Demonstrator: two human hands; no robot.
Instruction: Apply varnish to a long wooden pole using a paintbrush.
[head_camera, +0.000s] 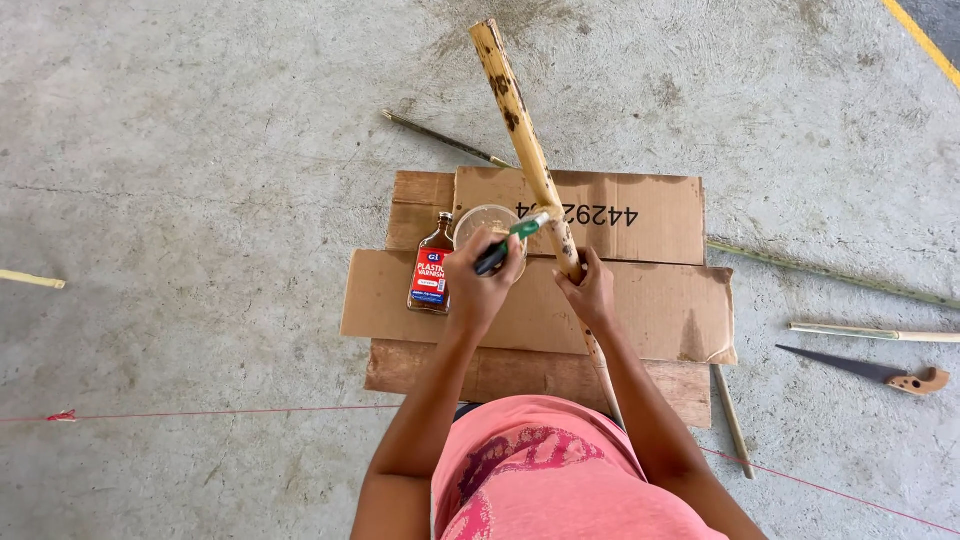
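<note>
**Entry: brush applied to bamboo pole over cardboard work mat**

- Left hand (480, 275): we record it closed around a green-handled brush (512, 240), bristle end touching the pole. The step in hand, as we judge it, is coating the pole with finish.
- Right hand (590, 290): closed around the bamboo pole (520, 125), holding it tilted, the far end raised and pointing away, the near end running down beside the right forearm.
- Bamboo pole: pale yellow with dark mottling, crossing above the cardboard.
- Clear cup (487, 222): just beyond the left hand, contents hard to tell.
- Small brown bottle (432, 265) with red label: lying on the cardboard, just beside the cup.
- Cardboard sheets (650, 300): flat, overlapping, on the concrete floor (200, 200).
- Hand saw (870, 372) and thin bamboo strips (870, 332): to the right, well apart from the hands.
- Red string (220, 411): stretched across the floor near the person.

Next move, in our judgement: a steady right grip while the brush travels along the pole, and care near the cup's rim. Open room lies on the left floor; the strips and saw crowd the right.
</note>
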